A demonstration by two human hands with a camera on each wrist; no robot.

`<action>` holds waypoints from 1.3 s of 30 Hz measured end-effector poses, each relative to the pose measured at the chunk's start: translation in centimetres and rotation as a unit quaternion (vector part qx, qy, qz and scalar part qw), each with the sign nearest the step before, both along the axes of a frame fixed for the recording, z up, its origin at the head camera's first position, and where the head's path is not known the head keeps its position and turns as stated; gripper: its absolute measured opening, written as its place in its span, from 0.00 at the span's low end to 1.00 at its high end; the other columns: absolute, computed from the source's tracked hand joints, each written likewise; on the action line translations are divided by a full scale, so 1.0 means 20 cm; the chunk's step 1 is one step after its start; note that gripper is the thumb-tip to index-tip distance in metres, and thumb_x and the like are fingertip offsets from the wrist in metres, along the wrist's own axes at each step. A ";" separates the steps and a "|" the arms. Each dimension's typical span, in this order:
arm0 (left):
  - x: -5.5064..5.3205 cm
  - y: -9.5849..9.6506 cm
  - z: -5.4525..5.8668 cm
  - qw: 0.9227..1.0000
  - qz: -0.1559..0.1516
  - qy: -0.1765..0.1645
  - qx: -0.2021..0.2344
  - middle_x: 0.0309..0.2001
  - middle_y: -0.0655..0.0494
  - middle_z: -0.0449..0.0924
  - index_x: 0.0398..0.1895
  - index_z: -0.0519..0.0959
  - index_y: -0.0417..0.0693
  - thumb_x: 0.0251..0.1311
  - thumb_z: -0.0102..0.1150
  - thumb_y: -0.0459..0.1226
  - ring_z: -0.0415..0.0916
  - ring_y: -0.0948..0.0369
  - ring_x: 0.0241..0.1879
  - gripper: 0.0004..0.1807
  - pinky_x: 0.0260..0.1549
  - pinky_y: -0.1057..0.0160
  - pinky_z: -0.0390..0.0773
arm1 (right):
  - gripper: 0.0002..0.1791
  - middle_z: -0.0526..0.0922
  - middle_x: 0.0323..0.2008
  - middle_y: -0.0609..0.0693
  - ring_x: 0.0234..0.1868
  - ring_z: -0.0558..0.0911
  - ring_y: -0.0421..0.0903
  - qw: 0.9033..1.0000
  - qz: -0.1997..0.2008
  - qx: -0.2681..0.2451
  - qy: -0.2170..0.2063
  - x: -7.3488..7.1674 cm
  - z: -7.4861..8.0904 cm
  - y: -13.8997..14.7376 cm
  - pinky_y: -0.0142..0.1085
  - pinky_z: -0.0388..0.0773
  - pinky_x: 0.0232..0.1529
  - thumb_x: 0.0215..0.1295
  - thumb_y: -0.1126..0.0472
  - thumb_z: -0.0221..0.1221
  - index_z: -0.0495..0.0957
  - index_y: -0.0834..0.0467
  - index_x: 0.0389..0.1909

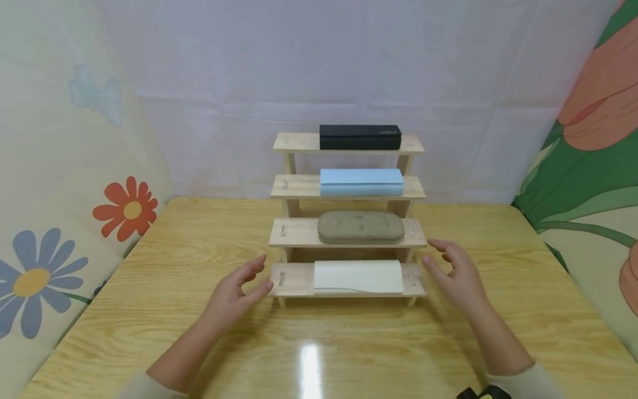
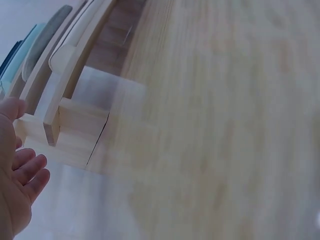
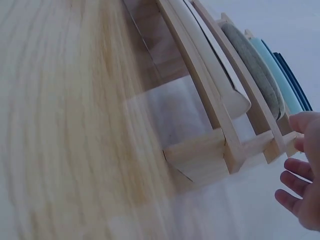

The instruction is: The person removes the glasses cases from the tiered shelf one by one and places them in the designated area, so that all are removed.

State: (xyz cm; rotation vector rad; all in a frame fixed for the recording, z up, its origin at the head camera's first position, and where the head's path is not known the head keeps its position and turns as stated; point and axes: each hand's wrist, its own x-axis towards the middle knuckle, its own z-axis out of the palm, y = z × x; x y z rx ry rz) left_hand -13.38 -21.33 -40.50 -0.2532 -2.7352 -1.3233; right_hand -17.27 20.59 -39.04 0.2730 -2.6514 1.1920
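Observation:
A four-step wooden display rack (image 1: 294,280) stands on the table, one case on each step. From top to bottom these are a black glasses case (image 1: 360,138), a light blue glasses case (image 1: 361,183), a rounded grey-brown case (image 1: 361,227) and a white glasses case (image 1: 358,276). My left hand (image 1: 233,293) is beside the rack's lower left end, fingers loosely bent, thumb near the bottom step. On the other side, my right hand (image 1: 459,277) is by the lower right end, thumb and fingers apart. Neither hand holds anything.
The wood-grain table (image 1: 209,221) carries the rack near its back edge. Behind hangs a pale cloth (image 1: 224,111); flower-printed panels flank both sides, with a red flower (image 1: 132,210) at left. A small black and yellow object (image 1: 484,393) shows at the bottom edge.

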 end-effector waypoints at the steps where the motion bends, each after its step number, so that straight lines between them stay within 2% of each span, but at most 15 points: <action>1: 0.01 0.00 -0.01 1.000 0.003 -0.003 0.001 0.68 0.39 0.69 0.70 0.66 0.40 0.65 0.62 0.44 0.69 0.36 0.63 0.33 0.51 0.41 0.80 | 0.24 0.72 0.62 0.66 0.60 0.71 0.65 1.000 0.005 -0.005 0.010 0.01 0.00 -0.01 0.61 0.73 0.58 0.72 0.56 0.57 0.71 0.64 0.63; 5: 0.03 0.02 -0.02 1.000 0.019 -0.013 0.001 0.67 0.41 0.70 0.68 0.68 0.41 0.62 0.65 0.43 0.71 0.38 0.62 0.34 0.54 0.40 0.78 | 0.21 0.75 0.58 0.64 0.57 0.74 0.61 0.999 0.008 -0.017 0.051 0.03 -0.01 -0.04 0.55 0.74 0.58 0.68 0.60 0.60 0.74 0.66 0.58; 8: 0.05 0.04 -0.04 0.999 0.028 -0.021 0.007 0.67 0.42 0.71 0.67 0.69 0.41 0.61 0.66 0.44 0.72 0.39 0.61 0.33 0.57 0.40 0.76 | 0.19 0.77 0.54 0.61 0.53 0.75 0.58 0.997 -0.019 -0.031 0.069 0.05 -0.01 -0.05 0.37 0.75 0.54 0.67 0.60 0.61 0.76 0.65 0.55; 11: 0.07 0.06 -0.05 0.999 0.033 -0.017 0.014 0.66 0.42 0.72 0.66 0.71 0.41 0.60 0.67 0.44 0.74 0.39 0.59 0.32 0.57 0.41 0.76 | 0.19 0.76 0.53 0.59 0.51 0.74 0.52 0.996 -0.036 -0.050 0.072 0.06 -0.01 -0.05 0.19 0.68 0.48 0.67 0.59 0.61 0.76 0.65 0.55; 14: 0.08 0.07 -0.07 0.999 0.035 -0.008 0.023 0.65 0.42 0.73 0.64 0.72 0.40 0.59 0.68 0.42 0.75 0.40 0.57 0.31 0.56 0.41 0.77 | 0.18 0.77 0.52 0.60 0.49 0.73 0.46 0.994 -0.016 -0.065 0.081 0.07 0.00 -0.06 0.14 0.66 0.46 0.66 0.63 0.62 0.77 0.66 0.54; 18: 0.08 0.08 -0.09 0.998 0.044 -0.010 0.034 0.64 0.43 0.75 0.64 0.73 0.40 0.60 0.67 0.41 0.76 0.41 0.57 0.30 0.56 0.42 0.77 | 0.18 0.79 0.51 0.60 0.49 0.72 0.41 0.993 0.020 -0.068 0.098 0.07 -0.02 -0.09 0.18 0.70 0.48 0.62 0.68 0.64 0.78 0.67 0.52; 24: 0.09 0.10 -0.12 0.996 0.072 -0.013 0.055 0.61 0.43 0.77 0.62 0.75 0.39 0.60 0.67 0.38 0.79 0.45 0.55 0.27 0.53 0.49 0.81 | 0.19 0.80 0.51 0.61 0.51 0.75 0.50 0.992 0.056 -0.065 0.092 0.08 -0.05 -0.13 0.30 0.77 0.50 0.60 0.69 0.65 0.77 0.67 0.52; 28: 0.09 0.11 -0.14 0.994 0.088 -0.005 0.062 0.58 0.44 0.80 0.60 0.76 0.39 0.59 0.67 0.37 0.81 0.49 0.51 0.25 0.49 0.60 0.83 | 0.20 0.80 0.52 0.59 0.52 0.75 0.50 0.993 0.072 -0.049 0.077 0.07 -0.07 -0.14 0.41 0.79 0.50 0.60 0.67 0.66 0.77 0.66 0.54; 33: 0.09 0.12 -0.15 0.992 0.111 -0.011 0.063 0.58 0.47 0.81 0.58 0.78 0.41 0.60 0.67 0.38 0.81 0.53 0.50 0.23 0.45 0.76 0.78 | 0.22 0.80 0.51 0.58 0.51 0.75 0.50 0.993 0.089 -0.039 0.070 0.06 -0.09 -0.17 0.43 0.79 0.50 0.57 0.66 0.68 0.78 0.64 0.53; 36: 0.09 0.12 -0.15 0.990 0.119 -0.019 0.069 0.57 0.48 0.81 0.57 0.79 0.42 0.60 0.67 0.38 0.81 0.59 0.48 0.22 0.43 0.79 0.77 | 0.22 0.80 0.51 0.57 0.52 0.77 0.52 0.991 0.105 -0.028 0.081 0.05 -0.10 -0.18 0.44 0.80 0.51 0.56 0.66 0.69 0.79 0.62 0.53; 39: 0.09 0.11 -0.16 0.989 0.121 -0.024 0.085 0.56 0.47 0.82 0.57 0.80 0.42 0.60 0.67 0.38 0.80 0.68 0.46 0.22 0.42 0.79 0.77 | 0.23 0.81 0.50 0.56 0.51 0.78 0.52 0.987 0.122 -0.016 0.102 0.03 -0.11 -0.19 0.44 0.81 0.52 0.53 0.66 0.71 0.79 0.61 0.52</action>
